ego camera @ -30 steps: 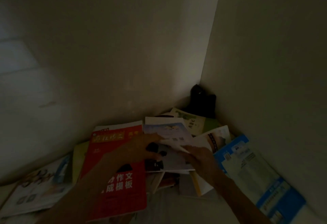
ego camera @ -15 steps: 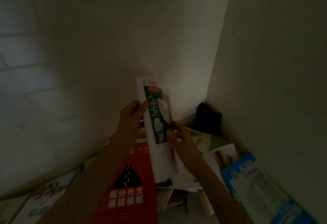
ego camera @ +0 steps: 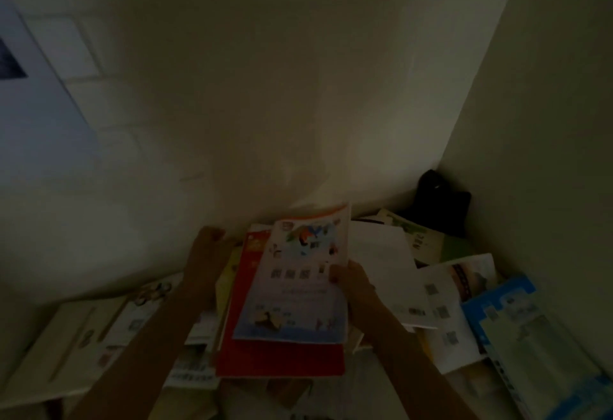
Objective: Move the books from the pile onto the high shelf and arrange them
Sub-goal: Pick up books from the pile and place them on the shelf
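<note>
- Head view: the right hand pinches the right edge of a thin paperback booklet with a pale cover and coloured cartoon print, held tilted just above a large red softcover book.
- The left hand reaches to the far left edge of the stack by the pale back wall; its fingers look curled, but dim light hides whether they grip anything.
- Progress, as I judge it: books lie loose and overlapping on the shelf, none upright, so arranging has hardly begun.
- A white booklet and a blue-and-white workbook lie to the right, beside the side wall.
- A dark object fills the corner; open room remains mostly toward the left.
</note>
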A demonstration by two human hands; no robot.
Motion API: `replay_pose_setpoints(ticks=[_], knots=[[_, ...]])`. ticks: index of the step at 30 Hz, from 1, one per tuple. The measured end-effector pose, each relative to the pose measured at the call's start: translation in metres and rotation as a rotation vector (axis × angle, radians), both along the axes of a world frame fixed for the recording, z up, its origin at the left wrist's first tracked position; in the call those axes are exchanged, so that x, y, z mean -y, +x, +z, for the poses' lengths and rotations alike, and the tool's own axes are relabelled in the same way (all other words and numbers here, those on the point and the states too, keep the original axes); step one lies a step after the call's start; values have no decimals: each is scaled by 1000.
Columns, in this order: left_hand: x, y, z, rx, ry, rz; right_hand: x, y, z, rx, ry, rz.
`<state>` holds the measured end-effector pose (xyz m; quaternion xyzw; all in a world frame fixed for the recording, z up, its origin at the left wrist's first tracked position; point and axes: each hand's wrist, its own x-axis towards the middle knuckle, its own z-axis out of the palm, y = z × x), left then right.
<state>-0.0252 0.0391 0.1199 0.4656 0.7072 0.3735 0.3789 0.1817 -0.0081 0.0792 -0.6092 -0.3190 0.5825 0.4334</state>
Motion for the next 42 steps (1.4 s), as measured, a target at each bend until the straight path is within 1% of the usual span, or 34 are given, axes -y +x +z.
replay_pose_setpoints(ticks=[1, 3, 4, 5, 7, 8, 9, 10, 11, 13, 15, 17, 21, 24, 27, 29, 31, 34, 36, 39, 42], knots=[[0, -12, -22, -18, -103, 18, 3, -2, -6, 43, -16, 35], [5, -23, -54, 0, -285, -73, 7, -10, -17, 176, 13, 94], [6, -26, -69, -13, -325, -115, 9, -15, -21, 245, 54, 99], [9, -24, -75, -26, -345, -133, 10, -19, -25, 366, 88, 91], [13, -19, -77, -83, -367, -130, 9, -22, -32, 779, 113, 93], [11, -16, -78, -106, -373, -117, 9, -22, -36, 912, 104, 97], [9, -12, -78, -92, -358, -130, 9, -21, -40, 925, 72, 105], [8, -8, -77, -56, -363, -146, 6, -20, -46, 860, 48, 114], [5, -6, -76, -30, -369, -152, 4, -18, -54, 730, 8, 108], [4, 0, -70, 26, -381, -139, -5, -12, -85, 508, -31, 23], [4, 4, -68, 105, -396, -115, -6, -10, -74, 322, -46, -42], [9, 9, -62, 138, -338, -126, -3, -12, -46, 172, -55, -57], [27, 15, -58, 151, -226, -163, -12, -6, -44, 118, -71, -50], [43, 16, -54, 234, -150, -147, -14, -11, -49, 53, -98, -23], [65, 11, -42, 318, -80, -113, -7, -14, -37, -20, -50, -8], [80, 3, -27, 429, -10, -85, -1, -18, -21, -39, -6, -47], [93, -10, -6, 461, 91, -82, 6, -29, 6, -41, 93, -32], [108, -44, 36, 393, 242, -75, 15, -55, 52, -108, 287, 70], [121, -77, 65, 323, 347, -69, 27, -82, 84, -73, 431, 141], [152, -138, 107, 215, 498, -26, 52, -143, 126, -49, 622, 205], [196, -205, 147, 202, 636, 49, 91, -216, 173, -116, 795, 239]])
